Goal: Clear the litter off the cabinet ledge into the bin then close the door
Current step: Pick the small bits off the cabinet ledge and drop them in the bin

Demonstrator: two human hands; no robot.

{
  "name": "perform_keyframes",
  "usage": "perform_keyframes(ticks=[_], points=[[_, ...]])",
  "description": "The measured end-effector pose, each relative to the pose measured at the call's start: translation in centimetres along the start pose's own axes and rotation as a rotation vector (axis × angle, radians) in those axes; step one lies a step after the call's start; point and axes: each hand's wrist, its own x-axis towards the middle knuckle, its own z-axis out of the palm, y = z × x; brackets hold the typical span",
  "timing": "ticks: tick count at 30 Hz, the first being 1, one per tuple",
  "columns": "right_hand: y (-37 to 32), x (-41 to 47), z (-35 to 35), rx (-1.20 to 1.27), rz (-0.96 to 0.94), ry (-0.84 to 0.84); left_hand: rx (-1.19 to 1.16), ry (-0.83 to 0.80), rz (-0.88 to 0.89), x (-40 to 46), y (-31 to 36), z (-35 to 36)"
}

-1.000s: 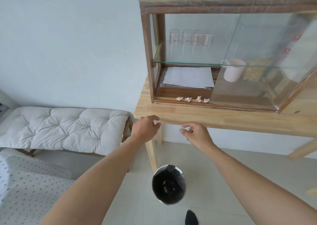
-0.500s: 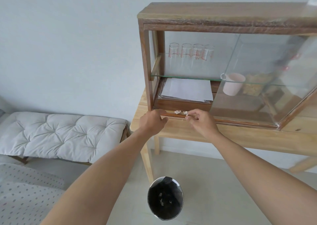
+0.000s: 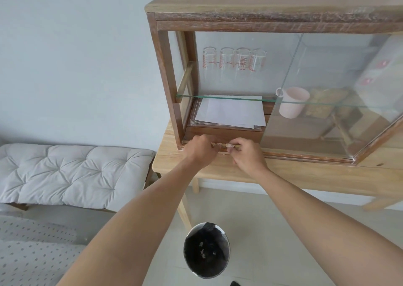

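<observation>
Small crumpled white paper scraps (image 3: 218, 144) lie on the wooden ledge (image 3: 305, 155) at the front of a glass-fronted cabinet. My left hand (image 3: 199, 151) is curled over the ledge's left end, its fingertips pinching a scrap. My right hand (image 3: 246, 153) is beside it, fingers pinched on another scrap (image 3: 230, 145). The sliding glass door (image 3: 327, 93) stands pushed right, leaving the left half of the cabinet uncovered. A round bin (image 3: 206, 249) with a black liner stands on the floor below, a few paper bits inside.
The cabinet stands on a light wooden table (image 3: 283, 172). Inside are several glasses (image 3: 234, 59) on a glass shelf, a paper stack (image 3: 229, 112) and a pink cup (image 3: 292, 105). A cushioned bench (image 3: 72, 174) is at the left, a dotted fabric (image 3: 32, 250) at the lower left.
Both hands rose from below the table edge to the cabinet ledge and closed their fingers on the scraps. My view moved closer to the cabinet.
</observation>
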Motion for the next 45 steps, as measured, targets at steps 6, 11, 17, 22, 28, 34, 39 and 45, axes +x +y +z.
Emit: perform_keyframes(ticks=[6,11,17,22,28,34,39,45], points=[[-0.2,-1.6,-0.1,0.044,0.004,0.002,-0.070,0.037,0.028,-1.5,-0.5,-0.6],[-0.4,-4.6,-0.1,0.118,0.031,-0.005,-0.108,0.010,0.034,-4.3,-1.6,-1.5],[-0.5,-9.4,0.5,0.112,0.059,0.000,-0.099,-0.049,0.035,-8.6,-3.5,-2.0],[1.1,-12.9,2.3,0.095,0.099,-0.061,-0.125,-0.080,0.052,-12.4,-6.0,-1.3],[4.4,-15.9,5.7,0.042,0.143,-0.155,-0.097,-0.173,-0.033,-16.3,-9.1,1.7],[7.5,-17.6,8.7,0.002,0.167,-0.260,-0.091,-0.247,-0.134,-18.1,-10.6,5.3],[9.2,-17.8,10.6,-0.034,0.179,-0.360,-0.103,-0.307,-0.200,-18.6,-10.6,7.8],[10.6,-17.4,11.6,-0.043,0.226,-0.416,-0.108,-0.318,-0.258,-18.2,-10.7,8.7]])
